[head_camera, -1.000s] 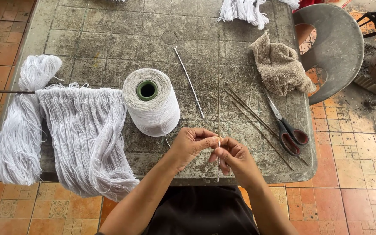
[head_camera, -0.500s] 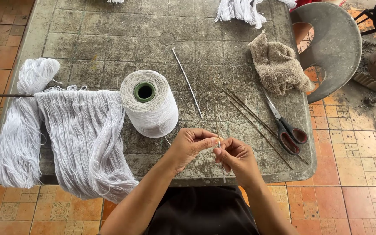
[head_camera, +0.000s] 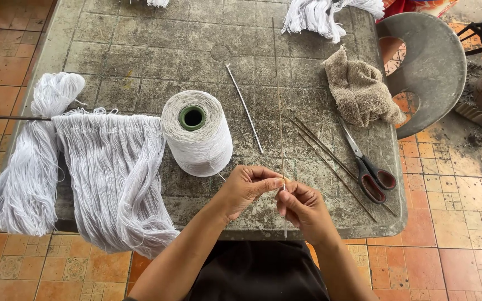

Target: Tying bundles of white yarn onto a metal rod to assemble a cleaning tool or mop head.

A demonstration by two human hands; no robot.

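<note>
Currently a thin stick (head_camera: 278,100) is pinched upright by the left hand (head_camera: 245,189) and right hand (head_camera: 303,207), near the thread cone (head_camera: 197,134) on the table (head_camera: 140,50).

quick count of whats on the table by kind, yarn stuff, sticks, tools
Thread cone: 1
White yarn bundles: 4
Thin sticks: 5, with one white-wrapped, one held, three loose
Scissors: 1
Cloth: 1
Total: 12

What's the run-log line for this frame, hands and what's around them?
left hand: pinching thin stick | right hand: pinching same stick lower | near: white thread cone, scissors, spare sticks | surface: worn table
</note>
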